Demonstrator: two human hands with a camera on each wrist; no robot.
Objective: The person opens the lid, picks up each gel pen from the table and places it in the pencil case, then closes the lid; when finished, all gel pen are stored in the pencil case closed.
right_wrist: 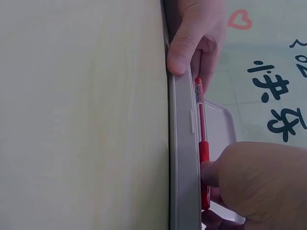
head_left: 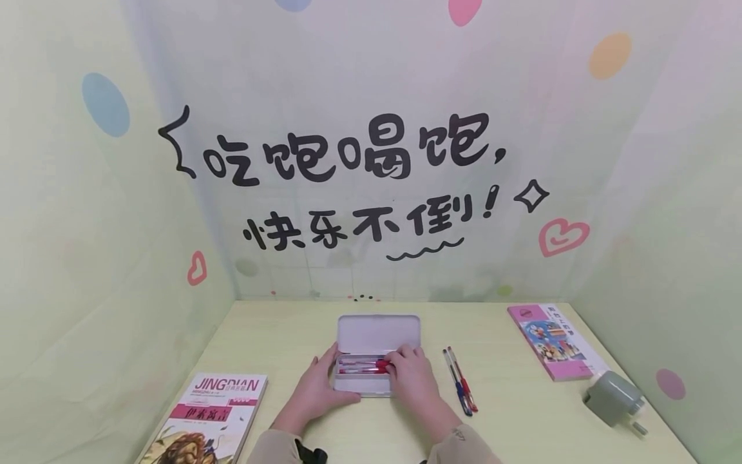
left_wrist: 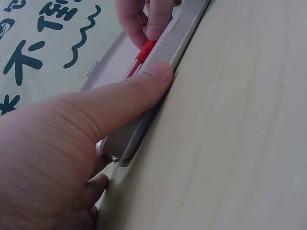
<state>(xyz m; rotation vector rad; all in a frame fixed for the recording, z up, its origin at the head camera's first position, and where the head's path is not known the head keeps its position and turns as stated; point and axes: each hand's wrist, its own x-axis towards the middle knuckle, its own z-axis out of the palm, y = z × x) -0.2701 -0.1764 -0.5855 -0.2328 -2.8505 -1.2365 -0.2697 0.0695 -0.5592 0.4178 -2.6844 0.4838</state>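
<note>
Left hand (head_left: pixel 317 391) on the smooth, pale pencil case (head_left: pixel 362 385), thumb along its straight front wall, fingers round its left end, a firm grip on that corner, with the shallow rectangular lid (head_left: pixel 379 333) standing open at the case's far side! Toward the case's right end, the right hand (head_left: pixel 414 380) has a narrow grip pinching a red pen (right_wrist: pixel 204 151), slim clear barrel, red sleeve, lengthwise along the case's tray. Right of the case, a blue-sleeved pen (head_left: pixel 462 395) and a red-sleeved pen (head_left: pixel 467 392) lie side by side on the wood-grained worktop (head_left: pixel 348 441).
</note>
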